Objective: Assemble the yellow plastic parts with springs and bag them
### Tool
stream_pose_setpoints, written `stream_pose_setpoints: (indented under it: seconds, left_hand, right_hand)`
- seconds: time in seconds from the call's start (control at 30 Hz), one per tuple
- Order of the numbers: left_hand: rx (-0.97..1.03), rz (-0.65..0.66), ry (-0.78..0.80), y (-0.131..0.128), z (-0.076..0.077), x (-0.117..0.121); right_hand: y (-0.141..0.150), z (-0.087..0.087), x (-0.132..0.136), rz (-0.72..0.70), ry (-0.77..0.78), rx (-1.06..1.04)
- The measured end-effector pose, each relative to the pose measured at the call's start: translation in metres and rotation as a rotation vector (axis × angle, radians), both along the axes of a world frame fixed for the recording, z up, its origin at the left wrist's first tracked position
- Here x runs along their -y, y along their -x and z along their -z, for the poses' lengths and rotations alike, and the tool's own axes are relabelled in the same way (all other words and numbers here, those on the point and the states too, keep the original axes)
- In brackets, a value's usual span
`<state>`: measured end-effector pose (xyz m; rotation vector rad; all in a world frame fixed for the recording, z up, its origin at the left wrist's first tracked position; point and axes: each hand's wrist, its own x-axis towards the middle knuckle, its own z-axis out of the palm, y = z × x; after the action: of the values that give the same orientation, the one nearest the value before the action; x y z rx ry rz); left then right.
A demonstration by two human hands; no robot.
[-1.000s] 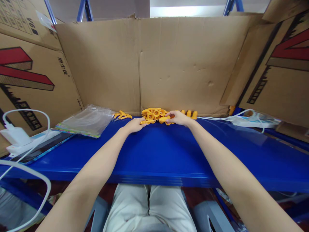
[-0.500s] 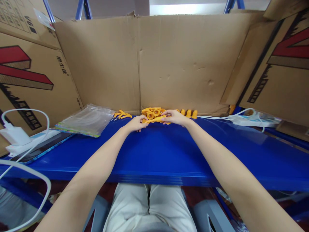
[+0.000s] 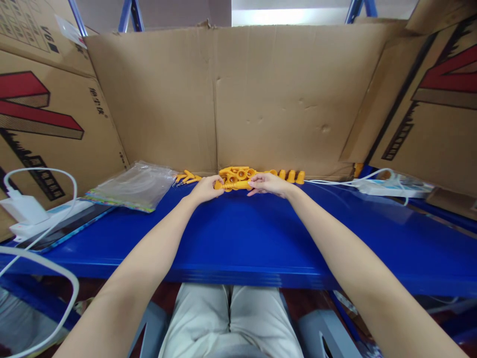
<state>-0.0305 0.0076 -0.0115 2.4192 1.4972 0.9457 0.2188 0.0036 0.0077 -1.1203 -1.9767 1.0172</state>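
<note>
A heap of small orange plastic parts (image 3: 238, 174) lies at the back of the blue shelf (image 3: 238, 233), against a cardboard wall. My left hand (image 3: 204, 189) and my right hand (image 3: 266, 183) are both closed on the two ends of a long orange piece (image 3: 234, 185), held level just in front of the heap. Three orange caps (image 3: 291, 175) stand upright to the right of my right hand. A few loose orange pieces (image 3: 187, 176) lie left of the heap.
A clear plastic bag (image 3: 134, 186) lies at the left. Farther left are a white charger (image 3: 22, 209), its cable and a dark tablet (image 3: 65, 226). A white power strip (image 3: 387, 187) with cords sits at the right. Cardboard boxes (image 3: 40, 114) wall in the shelf.
Both hands drew an orange piece out of the heap, lifted it slightly and now hold it level between them, a little nearer to me.
</note>
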Motion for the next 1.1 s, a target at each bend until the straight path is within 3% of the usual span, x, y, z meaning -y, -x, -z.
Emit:
stream_pose_setpoints:
  seconds: [0.4,0.6,0.77,1.1]
  left_hand:
    - [-0.034,-0.061,-0.063,-0.006,-0.005,0.007]
    - [0.004,-0.043,-0.062,-0.006,-0.004,0.005]
    - [-0.017,-0.078,-0.115,-0.008,-0.005,0.005]
    - [-0.085,-0.104,-0.133,-0.009,-0.007,0.006]
  right_hand:
    - [0.010,-0.003,0.009,0.119,0.159,-0.061]
    - [0.004,0.002,-0.002,0.060,0.037,-0.167]
    - [0.005,0.002,-0.007,0.085,-0.042,-0.124]
    - [0.005,-0.004,0.005,0.085,0.099,-0.066]
